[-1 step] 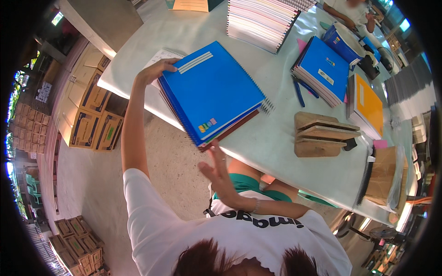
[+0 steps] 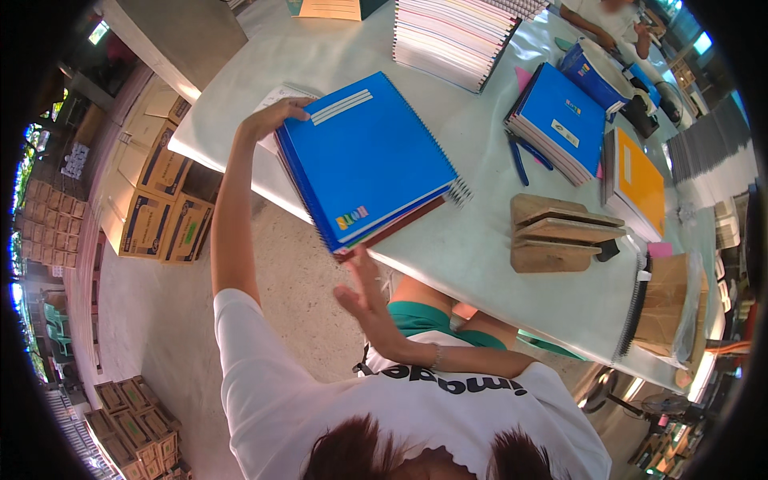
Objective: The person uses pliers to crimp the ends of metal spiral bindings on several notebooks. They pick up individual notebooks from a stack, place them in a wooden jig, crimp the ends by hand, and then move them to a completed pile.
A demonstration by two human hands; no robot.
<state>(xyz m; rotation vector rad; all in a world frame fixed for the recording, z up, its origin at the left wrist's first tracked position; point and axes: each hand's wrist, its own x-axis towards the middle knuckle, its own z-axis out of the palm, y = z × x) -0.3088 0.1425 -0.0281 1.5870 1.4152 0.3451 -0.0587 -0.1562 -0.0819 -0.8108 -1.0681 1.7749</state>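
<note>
In the head view, my left hand (image 2: pixel 276 119) grips the far-left corner of a stack of blue-covered spiral notebooks (image 2: pixel 368 164), its near corner jutting past the pale tabletop (image 2: pixel 472 244) edge over grey concrete floor (image 2: pixel 280 272); my right hand (image 2: pixel 372 308) is open, fingertips at that corner. Rightward, across tabletop, stand a slotted wooden block (image 2: pixel 552 261), blue-handled pliers (image 2: pixel 519 165) and another blue notebook pile (image 2: pixel 560 116); a tall white-paged stack (image 2: pixel 448 36) blocks the far side.

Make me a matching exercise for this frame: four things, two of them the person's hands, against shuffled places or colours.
1. left hand
2. wooden block
3. right hand
4. yellow notebook

A. right of the blue pile
B. by the near corner of the notebook stack
C. at the stack's left corner
D. brown, on the table

Pairs: 1-C, 2-D, 3-B, 4-A
</note>
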